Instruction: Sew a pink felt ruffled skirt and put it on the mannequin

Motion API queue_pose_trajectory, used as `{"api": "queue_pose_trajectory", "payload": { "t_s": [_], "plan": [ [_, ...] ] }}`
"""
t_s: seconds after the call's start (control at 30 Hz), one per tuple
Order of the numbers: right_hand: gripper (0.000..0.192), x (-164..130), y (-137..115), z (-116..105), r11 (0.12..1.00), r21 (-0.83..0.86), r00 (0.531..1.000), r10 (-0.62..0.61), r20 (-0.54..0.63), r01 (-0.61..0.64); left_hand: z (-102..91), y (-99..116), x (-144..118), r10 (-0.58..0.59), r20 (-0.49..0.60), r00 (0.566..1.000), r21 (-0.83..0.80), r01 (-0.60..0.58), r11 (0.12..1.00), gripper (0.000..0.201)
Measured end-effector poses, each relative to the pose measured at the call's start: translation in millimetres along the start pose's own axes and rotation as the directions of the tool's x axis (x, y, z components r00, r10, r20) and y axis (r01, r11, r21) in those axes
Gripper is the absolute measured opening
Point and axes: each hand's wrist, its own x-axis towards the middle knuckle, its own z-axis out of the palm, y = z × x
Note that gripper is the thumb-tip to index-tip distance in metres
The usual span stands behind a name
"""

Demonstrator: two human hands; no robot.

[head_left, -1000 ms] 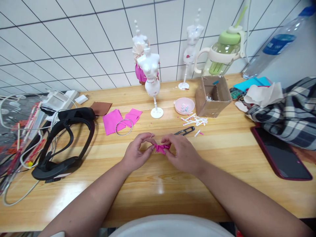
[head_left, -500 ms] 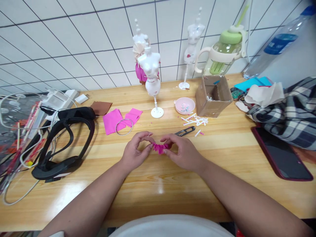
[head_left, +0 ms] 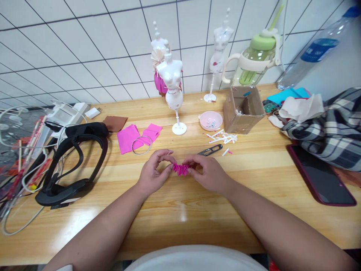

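Note:
A small strip of pleated magenta crepe-like material [head_left: 180, 169] is stretched between my two hands, just above the wooden table. My left hand [head_left: 154, 171] pinches its left end between thumb and fingers. At the right end, my right hand [head_left: 209, 174] grips it with thumb and forefinger. Behind the right hand lies a pair of black thread snips [head_left: 212, 149]. A thin metal ring [head_left: 141, 145] rests partly on flat magenta pieces [head_left: 128, 138] beyond my left hand. In front of me stands a white mini dress form [head_left: 172, 81].
Two more dress forms [head_left: 221, 45] stand by the tiled wall. A pink dish [head_left: 211, 121] of tiny beads, white paper scraps [head_left: 225, 137] and a cardboard box [head_left: 235, 116] are at right. A phone [head_left: 321, 177] lies far right, a black headset-like frame [head_left: 98, 150] at left.
The pleated magenta strip shows more spread out between my fingers and has shifted slightly left. Both hands stay in nearly the same place, still pinching it.

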Motion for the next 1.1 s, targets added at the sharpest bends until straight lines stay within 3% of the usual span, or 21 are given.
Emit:
{"api": "queue_pose_trajectory", "payload": {
  "t_s": [0.13, 0.27, 0.37, 0.53, 0.7, 1.1],
  "plan": [
    [0.03, 1.0, -1.1, -2.9, 1.0, -0.026, 1.0, 0.009, -0.02, -0.01, -0.3, 2.0, 1.2, -0.044, 0.016, 0.999, -0.049, 0.044, 0.998, 0.037],
    [0.026, 2.3, -0.1, -5.0, 1.0, -0.021, 0.999, 0.021, -0.042, -0.022, 0.8, 4.0, 3.5, -0.128, 0.064, 0.99, -0.258, 0.141, 0.956, 0.039],
    [0.025, 2.1, 1.6, -3.5, 1.0, 0.009, 0.999, 0.024, -0.039, -0.024, 2.0, 5.4, 4.7, -0.157, 0.089, 0.983, -0.324, 0.178, 0.929, 0.04],
    [0.046, -0.1, 1.8, -2.1, 0.999, 0.016, 0.997, 0.04, -0.068, -0.039, 3.4, 5.8, 3.8, -0.169, 0.077, 0.983, -0.304, 0.184, 0.935, 0.04],
    [0.042, -0.5, 1.0, -4.8, 0.996, -0.064, 0.994, 0.055, -0.099, -0.061, 5.4, 6.3, 3.6, -0.226, 0.047, 0.973, -0.259, 0.23, 0.938, 0.04],
    [0.044, 0.6, 4.1, -6.4, 0.984, -0.112, 0.981, 0.12, -0.15, -0.137, 4.4, 5.3, 6.1, -0.234, -0.01, 0.972, -0.148, 0.23, 0.962, 0.04]
  ]
}}
